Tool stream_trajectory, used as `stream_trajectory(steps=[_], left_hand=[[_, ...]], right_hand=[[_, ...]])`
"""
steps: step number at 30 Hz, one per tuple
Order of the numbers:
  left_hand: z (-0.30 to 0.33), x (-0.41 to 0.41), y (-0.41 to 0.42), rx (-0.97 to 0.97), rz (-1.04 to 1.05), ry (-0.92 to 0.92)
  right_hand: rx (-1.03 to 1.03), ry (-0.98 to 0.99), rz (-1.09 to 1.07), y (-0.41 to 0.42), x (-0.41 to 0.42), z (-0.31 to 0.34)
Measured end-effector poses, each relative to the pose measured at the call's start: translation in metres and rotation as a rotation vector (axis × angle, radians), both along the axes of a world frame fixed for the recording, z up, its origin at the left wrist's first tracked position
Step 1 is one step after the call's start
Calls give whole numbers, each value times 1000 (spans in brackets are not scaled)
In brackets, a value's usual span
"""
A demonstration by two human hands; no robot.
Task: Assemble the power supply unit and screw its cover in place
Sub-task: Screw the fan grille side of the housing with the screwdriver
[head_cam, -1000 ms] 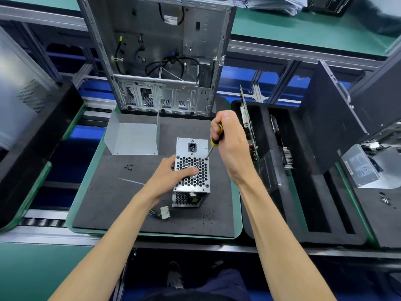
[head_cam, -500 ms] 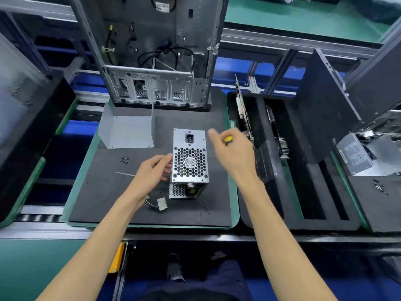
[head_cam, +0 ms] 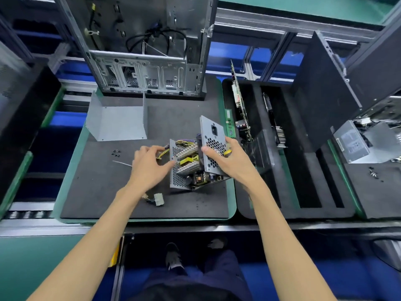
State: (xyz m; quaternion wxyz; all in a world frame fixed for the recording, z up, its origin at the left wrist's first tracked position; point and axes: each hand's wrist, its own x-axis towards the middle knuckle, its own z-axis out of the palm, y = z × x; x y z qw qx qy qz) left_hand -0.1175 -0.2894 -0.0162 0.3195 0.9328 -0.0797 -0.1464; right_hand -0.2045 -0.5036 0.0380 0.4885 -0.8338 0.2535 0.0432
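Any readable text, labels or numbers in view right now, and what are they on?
None can be read.
Label on the grey unit at far right: print too blurred.
Green memory stick beside the power supply: sticker too small.
Power supply rear panel: no legible marking.

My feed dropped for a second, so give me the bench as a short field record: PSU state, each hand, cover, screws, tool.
PSU: power supply unit tipped up on the black mat, open side toward the camera, heatsinks and wiring exposed
Left hand: left hand at the unit's perforated side wall, by the yellow wires
Right hand: right hand grips the fan-grille panel, with the yellow screwdriver handle tucked in the palm
Cover: bent metal cover apart on the mat, not fitted
Screws: loose screws left of the hands
Connector: white plug on the mat
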Motion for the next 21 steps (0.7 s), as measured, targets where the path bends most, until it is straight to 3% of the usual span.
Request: stream_trajectory(steps=[7, 13, 16, 21], left_hand=[[-16, 8, -2, 170, -23, -58], [-24, 22, 4, -168, 76, 221], [-23, 26, 2, -325, 45, 239], [-8, 33, 8, -469, 160, 271]], right_hand=[[45, 67, 12, -17, 0, -10], [56, 36, -60, -32, -1, -23], [161, 13, -128, -36, -8, -30], [379, -1, -297, -16, -9, -62]])
